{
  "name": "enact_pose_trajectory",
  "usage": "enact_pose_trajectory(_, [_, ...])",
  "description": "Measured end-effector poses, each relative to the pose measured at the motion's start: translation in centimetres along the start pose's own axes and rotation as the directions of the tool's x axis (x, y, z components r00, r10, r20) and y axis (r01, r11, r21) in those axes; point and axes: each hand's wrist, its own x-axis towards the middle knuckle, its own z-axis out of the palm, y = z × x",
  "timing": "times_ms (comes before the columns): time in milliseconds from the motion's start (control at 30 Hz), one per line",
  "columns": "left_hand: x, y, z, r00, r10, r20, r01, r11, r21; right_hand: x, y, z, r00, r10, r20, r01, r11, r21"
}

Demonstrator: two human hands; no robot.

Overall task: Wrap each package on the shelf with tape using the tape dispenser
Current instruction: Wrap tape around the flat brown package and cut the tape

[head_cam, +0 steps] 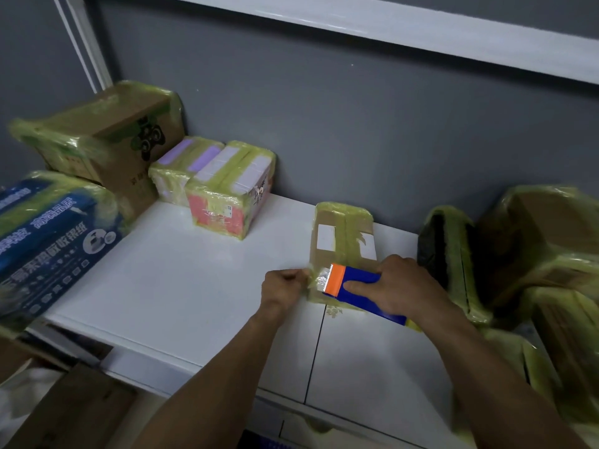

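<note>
Toward the shelf's (194,270) back edge, the right hand (402,286) grips the tape dispenser (356,281) over the small package (343,234). The left hand (285,286) pinches the tape end (319,277). The other packages (227,189) near the back-left corner look wrapped already; this one seems half-done.

You're in a parcel storeroom or packing corner. A white shelf (194,286) runs along a plain grey wall (356,124) with another shelf board (421,30) overhead. Tape-wrapped parcels (227,189) crowd its back edge and both ends, a blue printed carton (48,241) sits at its left end, and loose cardboard (74,406) lies below its front edge.
</note>
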Motion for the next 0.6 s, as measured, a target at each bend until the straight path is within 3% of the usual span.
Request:
enact_pose_trajectory(167, [0.4, -0.1, -0.7, 0.990, 0.137, -0.024, -0.135, 0.988, 0.073, 0.3, 0.3, 0.1, 0.999, -0.015, 0.029, 0.014, 0.999, 0.030])
enact_pose_trajectory(300, [-0.7, -1.3, -0.5, 0.946, 0.293, 0.136, -0.300, 0.953, 0.032, 0.3, 0.4, 0.2, 0.999, -0.027, 0.039, 0.026, 0.999, 0.027])
enact_pose_trajectory(400, [-1.1, -1.3, -0.9, 0.925, 0.275, 0.261, -0.282, 0.959, -0.012, 0.4, 0.5, 0.2, 0.999, -0.019, 0.032, 0.018, 0.999, 0.034])
enact_pose_trajectory(500, [-1.3, -1.0, -2.4, 0.848, 0.395, 0.353, -0.434, 0.900, 0.035, 0.4, 0.5, 0.1, 1.000, -0.016, 0.027, 0.015, 0.999, 0.036])
enact_pose_trajectory(600, [-0.8, -0.7, -3.1, 0.693, 0.605, 0.391, -0.695, 0.704, 0.143, 0.2, 0.6, 0.1, 0.998, -0.047, 0.041, 0.044, 0.997, 0.062])
